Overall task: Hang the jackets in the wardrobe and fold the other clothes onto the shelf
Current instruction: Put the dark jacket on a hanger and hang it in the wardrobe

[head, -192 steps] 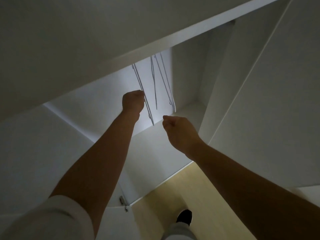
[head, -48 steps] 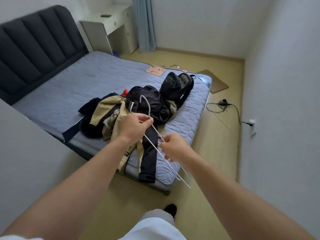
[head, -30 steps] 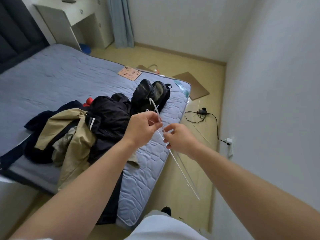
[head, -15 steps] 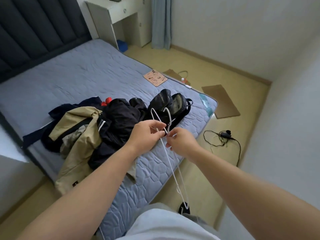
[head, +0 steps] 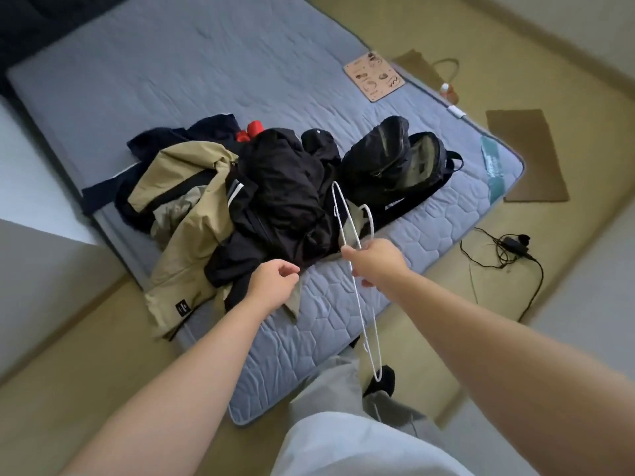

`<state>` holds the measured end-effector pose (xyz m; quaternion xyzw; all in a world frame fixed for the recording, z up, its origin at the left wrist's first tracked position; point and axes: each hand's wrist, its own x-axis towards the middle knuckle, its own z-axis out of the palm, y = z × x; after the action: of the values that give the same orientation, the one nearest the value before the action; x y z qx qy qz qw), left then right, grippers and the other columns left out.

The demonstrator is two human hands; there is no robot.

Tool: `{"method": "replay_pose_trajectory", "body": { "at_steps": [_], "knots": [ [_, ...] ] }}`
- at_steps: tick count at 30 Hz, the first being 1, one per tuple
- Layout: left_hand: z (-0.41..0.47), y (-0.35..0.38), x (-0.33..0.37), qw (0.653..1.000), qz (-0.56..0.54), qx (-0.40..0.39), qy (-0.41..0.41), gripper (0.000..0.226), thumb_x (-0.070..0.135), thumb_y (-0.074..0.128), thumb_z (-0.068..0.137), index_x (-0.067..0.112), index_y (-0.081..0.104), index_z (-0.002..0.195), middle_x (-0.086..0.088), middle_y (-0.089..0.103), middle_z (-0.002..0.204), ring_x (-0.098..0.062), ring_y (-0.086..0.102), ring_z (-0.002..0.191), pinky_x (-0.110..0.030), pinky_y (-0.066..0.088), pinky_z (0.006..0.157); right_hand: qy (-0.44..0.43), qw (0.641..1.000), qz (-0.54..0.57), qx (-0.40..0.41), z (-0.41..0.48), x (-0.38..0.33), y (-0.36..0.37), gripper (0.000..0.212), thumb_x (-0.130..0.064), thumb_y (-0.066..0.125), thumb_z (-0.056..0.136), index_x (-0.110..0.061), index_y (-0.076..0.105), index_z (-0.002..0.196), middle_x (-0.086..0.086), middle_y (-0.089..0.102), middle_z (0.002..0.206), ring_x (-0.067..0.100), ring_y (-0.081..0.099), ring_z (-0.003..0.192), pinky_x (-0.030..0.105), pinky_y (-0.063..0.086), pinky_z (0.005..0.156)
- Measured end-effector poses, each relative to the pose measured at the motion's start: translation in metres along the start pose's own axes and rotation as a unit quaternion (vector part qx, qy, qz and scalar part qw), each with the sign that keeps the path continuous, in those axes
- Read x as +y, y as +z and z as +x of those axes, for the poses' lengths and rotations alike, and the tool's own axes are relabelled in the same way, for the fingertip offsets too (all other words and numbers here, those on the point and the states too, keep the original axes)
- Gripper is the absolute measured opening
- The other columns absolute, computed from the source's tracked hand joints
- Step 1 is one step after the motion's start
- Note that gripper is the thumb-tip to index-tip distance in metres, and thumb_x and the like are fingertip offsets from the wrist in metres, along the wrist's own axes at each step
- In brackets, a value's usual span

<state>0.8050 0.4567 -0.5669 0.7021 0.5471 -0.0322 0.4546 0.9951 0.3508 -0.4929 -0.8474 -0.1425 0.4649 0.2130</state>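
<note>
Right hand (head: pixel 376 261) grips a white wire hanger (head: pixel 344 214) near its middle, fingers curled round the wire. One end of the hanger reaches up and away over the clothes with its hook to the right; the other end hangs down toward the person's grey trouser leg. Can't tell whether it is one hanger or two held together. Left hand (head: pixel 275 286) holds nothing, fingers loosely curled with thumb and forefinger a narrow gap apart, poised over the near edge of the clothes pile. Pile lies on the near part of the blue-grey quilted mattress (head: pixel 240 63): tan jacket (head: pixel 185 207) on the left with its hem spilling over the mattress edge, black jacket (head: pixel 285 187) heaped just right of it and overlapping it, navy garment (head: pixel 192 132) behind the tan one. Black backpack (head: pixel 395 163) sits open on the mattress, right of the pile and touching it. Charger and cable (head: pixel 508 249) lie on the floor to the right.
</note>
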Motion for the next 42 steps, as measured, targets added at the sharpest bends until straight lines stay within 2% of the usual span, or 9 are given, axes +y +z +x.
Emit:
{"method": "replay_pose_trajectory", "body": {
  "at_steps": [6, 12, 19, 22, 25, 30, 33, 37, 42],
  "knots": [
    [0.097, 0.018, -0.058, 0.991, 0.022, -0.018, -0.128, 0.010, 0.019, 0.068, 0.087, 0.027, 0.070, 0.093, -0.001, 0.075, 0.106, -0.021, 0.068, 0.099, -0.024, 0.047, 0.083, 0.066, 0.996, 0.043, -0.045, 0.077, -0.019, 0.056, 0.052, -0.059, 0.038, 0.099, -0.010, 0.056, 0.101, 0.012, 0.072, 0.087, 0.025, 0.073, 0.057, 0.026, 0.054, 0.048],
    [0.185, 0.044, -0.102, 0.979, 0.041, -0.051, -0.195, 0.037, 0.026, 0.069, 0.088, 0.019, 0.067, 0.125, -0.004, 0.065, 0.130, -0.026, 0.060, 0.121, -0.029, 0.045, 0.101, 0.051, 0.996, 0.047, -0.049, 0.144, -0.026, 0.099, 0.052, -0.057, 0.031, 0.103, -0.011, 0.056, 0.103, 0.016, 0.069, 0.096, 0.025, 0.073, 0.061, 0.028, 0.057, 0.051],
    [0.262, 0.085, -0.119, 0.959, -0.092, -0.073, -0.260, 0.046, 0.031, 0.075, 0.085, 0.022, 0.063, 0.129, -0.001, 0.063, 0.117, -0.018, 0.062, 0.091, -0.039, 0.059, 0.087, 0.051, 0.998, 0.031, -0.036, 0.199, -0.012, 0.118, 0.052, -0.059, 0.030, 0.103, -0.012, 0.054, 0.107, 0.013, 0.068, 0.103, 0.026, 0.074, 0.072, 0.036, 0.061, 0.067],
    [0.281, 0.107, -0.119, 0.897, -0.224, -0.138, -0.356, 0.056, 0.033, 0.075, 0.087, 0.026, 0.055, 0.139, -0.007, 0.051, 0.145, -0.031, 0.053, 0.123, -0.040, 0.053, 0.090, 0.054, 0.998, 0.004, -0.033, 0.214, -0.004, 0.120, 0.055, -0.057, 0.029, 0.103, -0.009, 0.056, 0.107, 0.015, 0.069, 0.101, 0.032, 0.073, 0.082, 0.049, 0.060, 0.083],
    [0.290, 0.124, -0.122, 0.828, -0.339, -0.146, -0.421, 0.076, 0.030, 0.078, 0.083, 0.019, 0.041, 0.149, -0.007, 0.036, 0.157, -0.034, 0.039, 0.140, -0.048, 0.046, 0.105, 0.067, 0.997, 0.011, -0.040, 0.224, 0.001, 0.122, 0.054, -0.059, 0.030, 0.103, -0.011, 0.055, 0.103, 0.014, 0.069, 0.100, 0.028, 0.074, 0.072, 0.041, 0.062, 0.073],
    [0.293, 0.135, -0.124, 0.794, -0.447, 0.000, -0.413, 0.039, 0.014, 0.083, 0.079, 0.012, 0.066, 0.114, -0.006, 0.066, 0.117, -0.020, 0.062, 0.098, -0.038, 0.054, 0.099, 0.068, 0.997, 0.010, -0.047, 0.232, -0.003, 0.125, 0.052, -0.062, 0.032, 0.101, -0.014, 0.054, 0.098, 0.012, 0.067, 0.100, 0.023, 0.074, 0.061, 0.037, 0.062, 0.064],
    [0.283, 0.120, -0.117, 0.746, -0.520, 0.051, -0.414, 0.024, 0.004, 0.082, 0.081, 0.012, 0.066, 0.098, -0.013, 0.071, 0.110, -0.027, 0.070, 0.098, -0.041, 0.059, 0.092, 0.056, 0.997, -0.003, -0.046, 0.229, -0.009, 0.125, 0.050, -0.062, 0.032, 0.101, -0.017, 0.053, 0.096, 0.013, 0.068, 0.099, 0.026, 0.074, 0.064, 0.039, 0.061, 0.067],
    [0.267, 0.087, -0.109, 0.697, -0.598, 0.054, -0.391, 0.037, -0.007, 0.074, 0.083, -0.004, 0.061, 0.118, -0.024, 0.069, 0.114, -0.039, 0.071, 0.096, -0.051, 0.061, 0.081, 0.040, 0.998, -0.017, -0.041, 0.222, -0.019, 0.124, 0.054, -0.061, 0.032, 0.101, -0.011, 0.052, 0.097, 0.016, 0.068, 0.098, 0.031, 0.072, 0.071, 0.048, 0.061, 0.076],
    [0.244, 0.047, -0.097, 0.653, -0.667, 0.034, -0.357, 0.045, -0.004, 0.068, 0.088, -0.001, 0.058, 0.132, -0.022, 0.067, 0.123, -0.035, 0.070, 0.104, -0.038, 0.060, 0.068, 0.010, 0.996, -0.090, -0.028, 0.207, -0.029, 0.129, 0.056, -0.060, 0.028, 0.102, -0.009, 0.049, 0.095, 0.009, 0.061, 0.089, 0.031, 0.065, 0.083, 0.044, 0.056, 0.073]
  ]
}}
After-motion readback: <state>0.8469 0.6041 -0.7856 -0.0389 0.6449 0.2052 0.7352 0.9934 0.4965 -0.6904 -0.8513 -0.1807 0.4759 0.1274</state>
